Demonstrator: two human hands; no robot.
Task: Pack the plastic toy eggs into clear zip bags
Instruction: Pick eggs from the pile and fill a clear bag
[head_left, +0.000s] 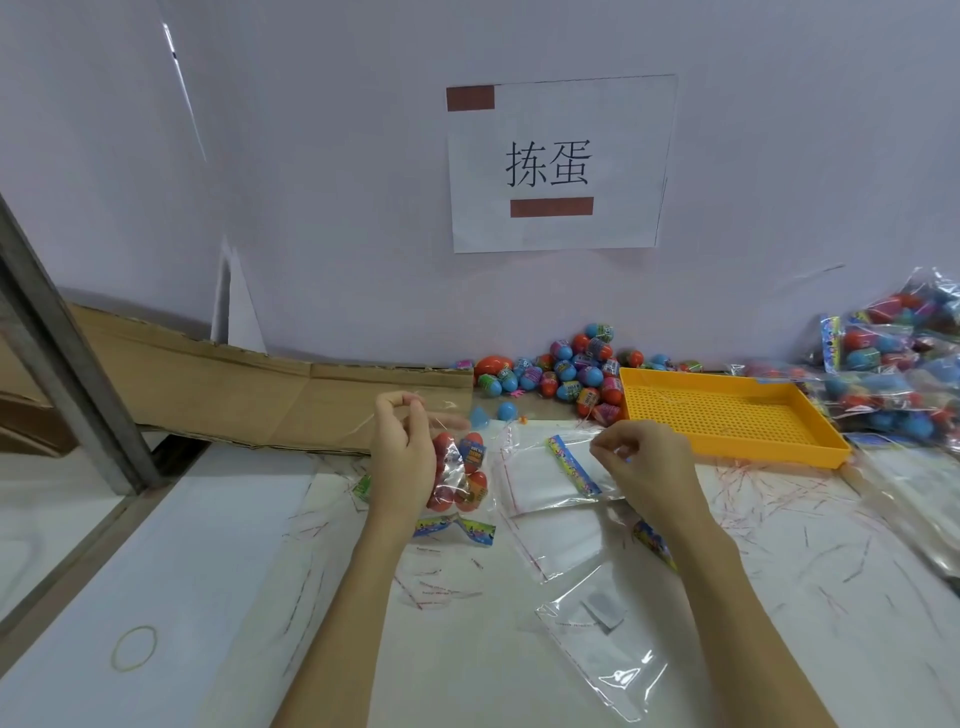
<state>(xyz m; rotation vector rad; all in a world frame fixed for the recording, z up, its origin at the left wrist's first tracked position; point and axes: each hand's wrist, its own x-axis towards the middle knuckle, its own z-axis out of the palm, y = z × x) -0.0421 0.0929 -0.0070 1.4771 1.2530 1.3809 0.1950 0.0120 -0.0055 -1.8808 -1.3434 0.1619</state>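
Note:
My left hand (402, 447) pinches the top of a clear zip bag (462, 473) that holds several red and blue toy eggs; the bag hangs with its printed header card at the bottom. My right hand (644, 467) is to the right, thumb and fingers pinched on a thin sealing strip that I can barely see. A pile of loose plastic eggs (566, 371) lies against the wall behind. Empty clear bags (550, 483) with a printed card lie flat between my hands.
An orange perforated tray (727, 415) sits at the right. Filled egg bags (893, 364) are heaped at the far right. Flattened cardboard (249, 395) lies at the left rear. Peeled red-striped strips litter the white table (208, 571). A rubber band (135, 648) lies at the front left.

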